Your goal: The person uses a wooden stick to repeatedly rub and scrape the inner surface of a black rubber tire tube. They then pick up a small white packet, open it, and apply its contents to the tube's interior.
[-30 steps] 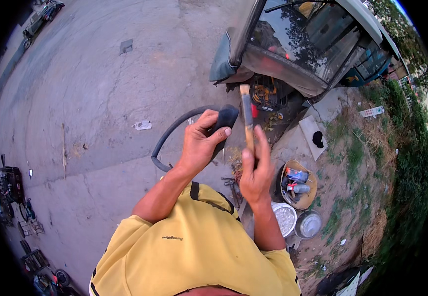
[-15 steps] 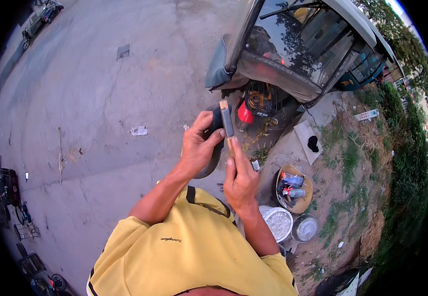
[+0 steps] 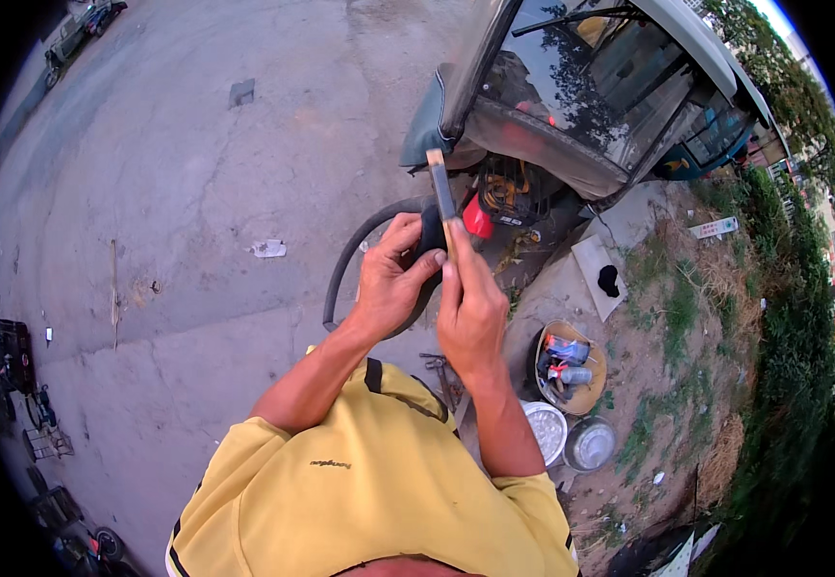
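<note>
My left hand (image 3: 385, 281) is closed around part of a black rubber inner tube (image 3: 342, 264), whose loop curves out to the left of the hand. My right hand (image 3: 475, 313) grips a narrow wooden stick (image 3: 443, 192) with a dark grey, rough-looking strip around its middle, perhaps an abrasive. The stick points away from me, its bare wooden tip beyond the tube. Its shaft lies against or just over the tube beside my left thumb; actual contact cannot be made out. The right fingers hide the stick's near end.
A covered three-wheeler (image 3: 552, 135) stands ahead on the right, with a red object (image 3: 478, 219) beneath its front. To my right sit a basin (image 3: 588, 394) of bottles and tools, a white bucket (image 3: 544, 430) and a metal pot (image 3: 591, 444). Tools (image 3: 440, 373) lie near my body.
The stick has slid away from me along the tube, its tip now farther out. More of the tube's loop shows left of my left hand. The view has shifted slightly.
</note>
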A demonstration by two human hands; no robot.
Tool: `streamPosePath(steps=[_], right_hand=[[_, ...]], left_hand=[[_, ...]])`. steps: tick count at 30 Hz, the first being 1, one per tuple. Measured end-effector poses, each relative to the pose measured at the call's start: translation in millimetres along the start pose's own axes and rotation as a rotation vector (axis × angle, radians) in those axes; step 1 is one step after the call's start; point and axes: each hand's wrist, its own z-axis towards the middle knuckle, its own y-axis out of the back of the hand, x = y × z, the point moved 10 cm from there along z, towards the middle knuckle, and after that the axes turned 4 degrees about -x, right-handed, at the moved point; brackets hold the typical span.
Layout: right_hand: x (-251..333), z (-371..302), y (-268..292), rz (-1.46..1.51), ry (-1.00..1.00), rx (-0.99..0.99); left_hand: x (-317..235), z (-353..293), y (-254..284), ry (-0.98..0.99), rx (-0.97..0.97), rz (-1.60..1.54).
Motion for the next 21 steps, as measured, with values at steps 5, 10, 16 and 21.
streamPosePath(steps=[5, 10, 16, 21], right_hand=[[6.9, -32.6, 3.3, 0.005, 0.085, 0.038], [2.8, -9.1, -2.2, 0.035, 0.019, 0.002], [11.6, -17.3, 20.3, 0.103, 0.145, -0.077], [5.5, -22.1, -4.0, -0.032, 0.051, 0.034]], left_hand=[[-9.3, 6.3, 8.1, -0.015, -0.044, -0.027], [-5.5, 0.4, 4.1, -0.043, -0.004, 0.014], [-10.7, 6.6, 14.9, -0.033, -0.046, -0.047], [-11.4, 2.5, 8.5, -0.009, -0.014, 0.022]])
